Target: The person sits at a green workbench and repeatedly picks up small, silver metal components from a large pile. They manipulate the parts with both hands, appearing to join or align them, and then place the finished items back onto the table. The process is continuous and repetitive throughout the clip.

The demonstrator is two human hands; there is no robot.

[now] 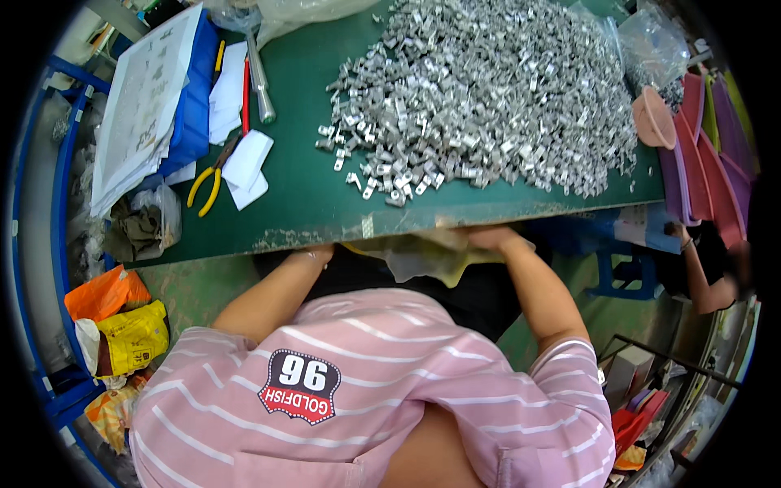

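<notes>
My left hand [322,253] reaches under the front edge of the green table [301,163]; only its back and wrist show, and the fingers are hidden. My right hand [491,237] is also at the underside of that edge, its fingers mostly covered and smeared. Between the two hands, over my lap, hangs a thin, translucent yellowish sheet or bag [415,262]. The right hand is right beside its upper edge; whether it grips it does not show. Above, on the table, lies a large heap of small silvery bent metal pieces [488,98].
Yellow-handled pliers [205,190], a red pen [246,93] and white papers [248,159] lie left, near a blue bin [194,114] under printed sheets. A pink bowl [654,118] and coloured trays [706,154] stand right. A co-worker's arm [698,272] shows at far right.
</notes>
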